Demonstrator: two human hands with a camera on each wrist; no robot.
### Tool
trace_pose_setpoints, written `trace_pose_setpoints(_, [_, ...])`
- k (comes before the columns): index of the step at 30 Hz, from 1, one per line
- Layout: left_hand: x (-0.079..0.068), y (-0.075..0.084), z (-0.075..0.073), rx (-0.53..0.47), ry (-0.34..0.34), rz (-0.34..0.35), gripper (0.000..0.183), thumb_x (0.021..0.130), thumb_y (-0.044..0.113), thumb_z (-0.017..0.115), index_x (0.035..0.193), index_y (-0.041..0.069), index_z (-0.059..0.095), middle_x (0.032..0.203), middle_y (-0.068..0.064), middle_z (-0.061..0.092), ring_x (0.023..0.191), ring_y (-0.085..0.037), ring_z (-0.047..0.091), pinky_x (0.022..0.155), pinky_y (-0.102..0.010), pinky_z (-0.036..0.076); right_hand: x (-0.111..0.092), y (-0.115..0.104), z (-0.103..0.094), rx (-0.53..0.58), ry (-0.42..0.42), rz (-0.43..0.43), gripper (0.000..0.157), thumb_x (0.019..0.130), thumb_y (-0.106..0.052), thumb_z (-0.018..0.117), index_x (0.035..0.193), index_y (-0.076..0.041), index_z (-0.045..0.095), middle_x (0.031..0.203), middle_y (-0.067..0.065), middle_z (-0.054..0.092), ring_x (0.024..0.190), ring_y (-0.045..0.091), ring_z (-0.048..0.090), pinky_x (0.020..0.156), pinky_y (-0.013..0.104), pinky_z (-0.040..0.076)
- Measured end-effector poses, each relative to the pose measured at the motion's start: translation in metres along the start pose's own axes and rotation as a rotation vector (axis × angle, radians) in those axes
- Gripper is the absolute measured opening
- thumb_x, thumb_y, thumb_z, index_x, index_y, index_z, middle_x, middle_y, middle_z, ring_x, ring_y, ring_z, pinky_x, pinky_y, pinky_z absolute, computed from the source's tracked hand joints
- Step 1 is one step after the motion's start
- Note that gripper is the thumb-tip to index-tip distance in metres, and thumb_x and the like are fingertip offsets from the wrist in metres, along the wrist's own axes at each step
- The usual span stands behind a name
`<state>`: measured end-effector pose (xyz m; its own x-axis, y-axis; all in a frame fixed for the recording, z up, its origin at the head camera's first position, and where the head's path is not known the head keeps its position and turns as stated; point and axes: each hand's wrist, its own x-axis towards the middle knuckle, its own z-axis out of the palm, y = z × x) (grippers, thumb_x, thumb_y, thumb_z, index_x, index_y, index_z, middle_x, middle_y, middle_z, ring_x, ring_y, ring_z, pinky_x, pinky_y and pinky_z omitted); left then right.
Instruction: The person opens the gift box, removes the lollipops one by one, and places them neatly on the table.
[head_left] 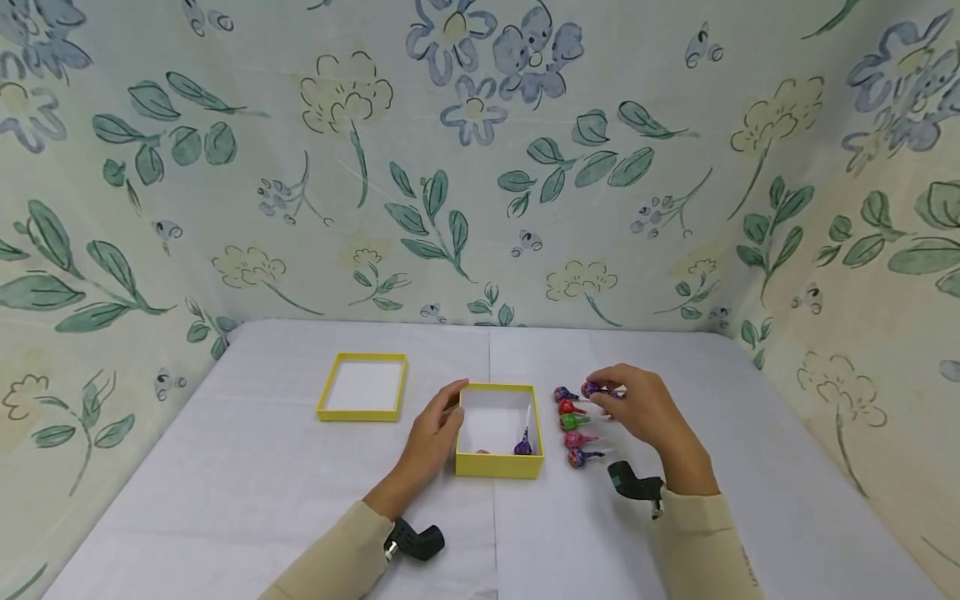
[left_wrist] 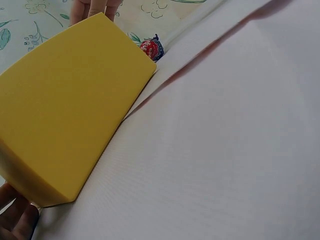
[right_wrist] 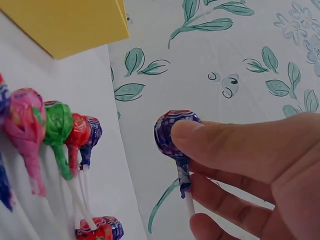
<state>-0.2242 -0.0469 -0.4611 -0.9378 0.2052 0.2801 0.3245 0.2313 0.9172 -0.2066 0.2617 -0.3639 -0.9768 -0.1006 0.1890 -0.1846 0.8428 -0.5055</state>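
My right hand pinches a lollipop in a purple-blue wrapper between thumb and fingers, its white stick pointing down in the right wrist view. It is above the far end of a row of lollipops in blue, red, green and pink wrappers. My left hand holds the left side of an open yellow box, fingers at its far left corner. Inside the box, a purple lollipop leans with its stick up against the wall; a bit of pink shows behind the front rim.
A yellow-rimmed lid, white inside, lies left of the box on the white-covered table. Another red-and-blue lollipop lies beside the row. A floral cloth hangs behind the table.
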Motion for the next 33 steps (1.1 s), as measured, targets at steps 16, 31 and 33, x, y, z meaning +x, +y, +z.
trace_pose_setpoints(16, [0.001,0.000,0.000,0.013,0.000,-0.018,0.043,0.101,0.018,0.045,0.141,0.035,0.045,0.145,0.004,0.045,0.130,-0.018,0.047,0.104,-0.040,0.043,-0.002,0.028,-0.005,-0.048,-0.016,0.061,0.029,0.086,-0.013,0.072,0.115,-0.008,0.070,0.108,0.012,0.067,0.101,0.032,0.058,0.084,0.052,0.053])
trace_pose_setpoints(31, [0.000,0.005,0.000,-0.013,0.014,-0.002,0.041,0.102,0.017,0.045,0.142,0.026,0.045,0.145,-0.003,0.045,0.130,-0.026,0.047,0.104,-0.048,0.042,-0.001,0.041,-0.001,-0.054,-0.081,0.079,0.026,0.086,-0.014,0.073,0.111,-0.008,0.072,0.100,0.007,0.068,0.098,0.030,0.058,0.085,0.054,0.049])
trace_pose_setpoints(33, [0.000,0.005,0.000,-0.014,0.014,-0.005,0.041,0.102,0.017,0.045,0.143,0.024,0.045,0.146,-0.003,0.045,0.130,-0.026,0.047,0.104,-0.048,0.042,-0.001,0.041,-0.001,-0.051,-0.091,0.091,0.026,0.086,-0.014,0.072,0.111,-0.008,0.072,0.100,0.008,0.068,0.099,0.030,0.058,0.085,0.054,0.049])
